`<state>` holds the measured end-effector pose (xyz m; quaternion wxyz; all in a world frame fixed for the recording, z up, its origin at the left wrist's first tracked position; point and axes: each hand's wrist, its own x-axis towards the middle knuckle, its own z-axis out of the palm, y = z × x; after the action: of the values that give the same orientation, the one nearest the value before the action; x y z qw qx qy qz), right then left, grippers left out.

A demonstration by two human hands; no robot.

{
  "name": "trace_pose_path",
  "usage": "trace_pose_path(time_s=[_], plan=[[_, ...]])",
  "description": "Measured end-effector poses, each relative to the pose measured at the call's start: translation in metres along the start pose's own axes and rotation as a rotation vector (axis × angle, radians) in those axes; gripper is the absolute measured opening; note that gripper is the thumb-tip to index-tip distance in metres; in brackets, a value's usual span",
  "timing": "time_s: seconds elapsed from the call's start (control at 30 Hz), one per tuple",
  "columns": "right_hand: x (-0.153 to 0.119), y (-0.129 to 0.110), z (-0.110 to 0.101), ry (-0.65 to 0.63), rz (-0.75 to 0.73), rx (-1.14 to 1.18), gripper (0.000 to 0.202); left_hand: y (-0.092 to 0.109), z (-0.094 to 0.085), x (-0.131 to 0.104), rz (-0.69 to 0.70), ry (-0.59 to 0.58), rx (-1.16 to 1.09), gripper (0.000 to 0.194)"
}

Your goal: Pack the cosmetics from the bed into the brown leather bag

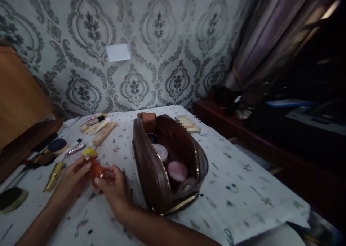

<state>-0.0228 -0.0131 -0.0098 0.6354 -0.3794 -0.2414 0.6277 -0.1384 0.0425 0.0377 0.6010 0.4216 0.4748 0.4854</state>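
Observation:
A small shiny orange item [95,169], perhaps a little bottle, sits between my hands above the cloth; its exact kind is blurred. My left hand [70,177] pinches its left side near the top. On the other side, the fingers of my right hand [115,190] are closed around it. A yellow piece [89,152] shows just beyond my left fingertips; I cannot tell whether it belongs to the orange item. Right of my hands stands an unzipped brown bag [146,166]. Inside it lie a pink round container [177,171] and a pale round container [161,152].
A patterned white cloth [232,210] covers the table. Along the left lie a gold tube [54,176], a dark round compact [57,145], brushes and several cosmetic tubes [105,133]. A blurred-out flat item [189,124] rests behind the bag. Dark red furniture [216,118] stands at right.

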Motion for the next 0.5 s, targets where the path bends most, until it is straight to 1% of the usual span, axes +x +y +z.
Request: trace_pose_path(time_s=[0.13,0.3,0.4,0.5], plan=[[0.003,0.007,0.001,0.037,0.012,0.02,0.042,0.001,0.001,-0.001,-0.039,0.035,0.06,0.056],[0.005,0.01,0.003,0.087,-0.008,0.047,0.041,-0.006,0.002,0.006,-0.017,0.057,0.067,0.047],[0.009,0.013,0.004,0.121,-0.043,0.069,0.04,-0.005,0.008,0.01,-0.013,0.056,0.064,0.045],[0.014,0.018,0.005,0.181,-0.085,0.072,0.04,0.0,0.019,0.008,-0.018,0.062,0.054,0.047]])
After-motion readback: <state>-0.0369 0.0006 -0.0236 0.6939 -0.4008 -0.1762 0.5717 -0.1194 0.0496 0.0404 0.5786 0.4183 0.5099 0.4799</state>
